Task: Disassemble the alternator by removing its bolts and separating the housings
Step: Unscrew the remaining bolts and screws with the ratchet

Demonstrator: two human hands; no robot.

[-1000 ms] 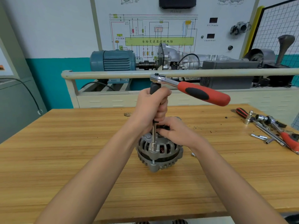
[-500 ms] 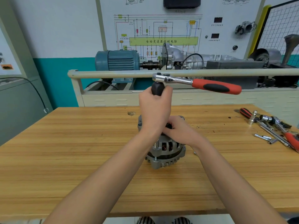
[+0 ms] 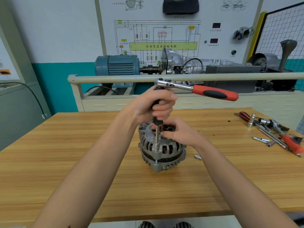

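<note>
A grey alternator (image 3: 162, 149) stands upright at the middle of the wooden table (image 3: 82, 162). A vertical extension bar (image 3: 157, 137) with a black grip runs down to a bolt on the housing's front edge. A ratchet wrench (image 3: 213, 92) with a red and black handle sits on top of the bar, its handle pointing right. My left hand (image 3: 155, 105) grips the black grip of the bar. My right hand (image 3: 178, 131) holds the top of the alternator with curled fingers.
Loose sockets, bars and a red-handled tool (image 3: 276, 134) lie at the table's right edge. One small socket (image 3: 197, 157) lies beside the alternator. Behind the table runs a grey rail (image 3: 115, 78) in front of a training rig with a blue motor (image 3: 117, 65).
The ratchet handle has swung from pointing right and toward me to pointing right along the rail. Both hands keep their hold, and the extension shaft shows again below my left hand.
</note>
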